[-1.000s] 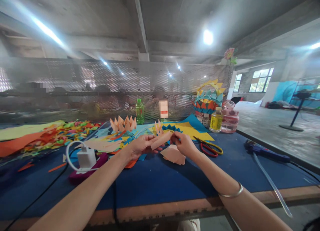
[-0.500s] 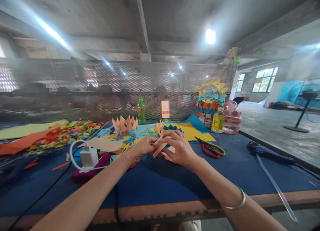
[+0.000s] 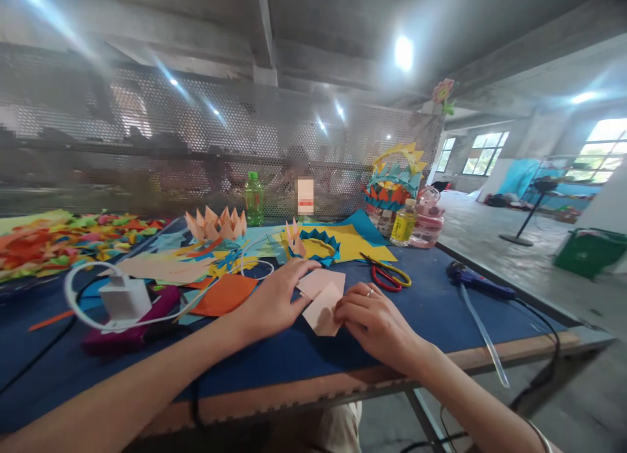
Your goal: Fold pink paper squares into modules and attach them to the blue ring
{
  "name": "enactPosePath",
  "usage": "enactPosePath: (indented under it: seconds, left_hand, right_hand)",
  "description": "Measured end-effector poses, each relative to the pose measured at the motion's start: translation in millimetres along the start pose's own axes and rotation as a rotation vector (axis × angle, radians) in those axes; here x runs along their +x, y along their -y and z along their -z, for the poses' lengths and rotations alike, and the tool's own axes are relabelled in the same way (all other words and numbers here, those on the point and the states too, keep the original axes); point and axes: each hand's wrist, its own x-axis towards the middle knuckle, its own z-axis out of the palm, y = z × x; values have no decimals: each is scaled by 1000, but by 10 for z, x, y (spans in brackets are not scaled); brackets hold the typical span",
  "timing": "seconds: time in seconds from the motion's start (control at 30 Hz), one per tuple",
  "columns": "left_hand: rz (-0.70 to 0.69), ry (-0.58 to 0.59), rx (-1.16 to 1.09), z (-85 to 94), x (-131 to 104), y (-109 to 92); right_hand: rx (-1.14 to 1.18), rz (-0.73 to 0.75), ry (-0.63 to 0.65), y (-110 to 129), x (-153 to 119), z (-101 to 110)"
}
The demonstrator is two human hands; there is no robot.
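Note:
My right hand (image 3: 375, 319), with a ring on one finger, pinches the edge of a flat peach paper piece (image 3: 324, 309) low over the table. Partly beneath that piece lies a second peach paper sheet (image 3: 313, 282). My left hand (image 3: 281, 297) rests at the left side of these papers, thumb and fingers apart. Just beyond the hands sits a blue zigzag paper ring (image 3: 326, 236). Folded peach paper points (image 3: 295, 241) stand at its left side. Farther left is a peach spiked paper crown (image 3: 215, 224).
Red-and-yellow scissors (image 3: 386, 278) and a blue glue gun (image 3: 477, 283) lie to the right. A white charger (image 3: 125, 299) on a purple power strip (image 3: 132, 329) stands left, its cable looping across. Bottles (image 3: 404, 223) and a paper basket (image 3: 392, 195) stand at the back.
My hands were together over a folded peach strip; now they have moved apart, and my right hand has a flat peach piece. The view has turned right and tilted down.

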Motion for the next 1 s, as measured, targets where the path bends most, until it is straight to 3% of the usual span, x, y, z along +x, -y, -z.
enactPosePath:
  seconds: [0.07,0.2,0.5,0.83,1.0]
  left_hand:
    - [-279,80,127,-24,-89,-114]
    - [-494,273,191,-69,-208,-182]
    - [-531,292,247,-126,-330,-49]
    - [-516,209,260,-135,-380,7]
    - [-546,126,189,-150,-376,4]
  right_hand:
    - [48,-8,18,-26,-54,18]
    - [74,-44,48,-40,-91,22]
    - [168,-161,134,-6,-176,62]
    - [435,-361,122,-19,-55,-21]
    - [390,-477,133,3,-3,-68]
